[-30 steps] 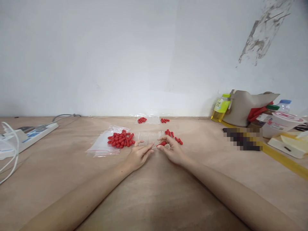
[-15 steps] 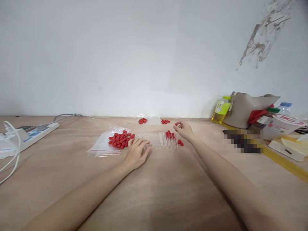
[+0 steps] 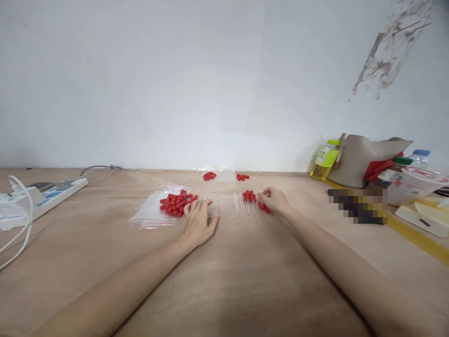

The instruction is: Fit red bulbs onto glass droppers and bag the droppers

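Thin clear tubes (image 3: 228, 206) lie side by side in a row on the wooden table, several at the right end capped with red rubber bulbs (image 3: 249, 196). My left hand (image 3: 198, 222) rests over the row's left end, fingers spread, holding nothing that shows. A pile of red rubber bulbs (image 3: 174, 204) sits beside it on clear zip bags (image 3: 149, 210). My right hand (image 3: 276, 201) is just right of the capped tubes, fingers curled but apart. Loose red bulbs (image 3: 264, 208) lie right under its thumb; whether they touch is unclear.
By the wall, two small groups of red bulbs (image 3: 209, 176) lie at clear plastic (image 3: 225, 176). To the right stand a yellow drink bottle (image 3: 324, 160), a grey container (image 3: 352, 161) and a plastic tub (image 3: 414, 185). A power strip (image 3: 59, 199) with cables lies left.
My right hand has come down and nearer to the loose bulbs; the red bulb in its fingers no longer shows. My left hand's fingers have shifted slightly over the tubes.
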Action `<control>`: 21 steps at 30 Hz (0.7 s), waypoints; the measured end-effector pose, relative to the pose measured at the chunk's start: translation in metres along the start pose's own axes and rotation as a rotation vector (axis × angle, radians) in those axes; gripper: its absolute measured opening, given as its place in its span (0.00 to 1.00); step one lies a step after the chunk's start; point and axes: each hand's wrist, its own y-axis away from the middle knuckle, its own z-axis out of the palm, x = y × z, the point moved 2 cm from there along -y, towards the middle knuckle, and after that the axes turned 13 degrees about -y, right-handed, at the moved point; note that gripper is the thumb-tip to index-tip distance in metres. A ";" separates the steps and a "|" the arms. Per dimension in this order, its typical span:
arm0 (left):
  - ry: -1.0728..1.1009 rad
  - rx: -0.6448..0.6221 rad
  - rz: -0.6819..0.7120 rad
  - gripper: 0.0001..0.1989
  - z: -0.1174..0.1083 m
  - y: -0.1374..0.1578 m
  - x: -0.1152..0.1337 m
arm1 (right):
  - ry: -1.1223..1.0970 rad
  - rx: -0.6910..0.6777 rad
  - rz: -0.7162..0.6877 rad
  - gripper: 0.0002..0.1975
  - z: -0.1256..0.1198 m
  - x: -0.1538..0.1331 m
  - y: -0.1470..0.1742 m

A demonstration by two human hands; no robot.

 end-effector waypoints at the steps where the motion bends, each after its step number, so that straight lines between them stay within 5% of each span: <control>1: -0.015 0.004 0.002 0.14 0.000 0.000 0.001 | 0.022 -0.020 0.032 0.14 -0.004 0.003 0.004; 10: -0.204 -0.076 -0.032 0.07 0.014 -0.029 0.005 | 0.008 -0.259 0.177 0.19 -0.013 0.006 0.017; 21: -0.296 -0.388 -0.211 0.16 0.038 -0.069 0.016 | 0.009 -0.257 0.225 0.14 -0.013 -0.001 0.018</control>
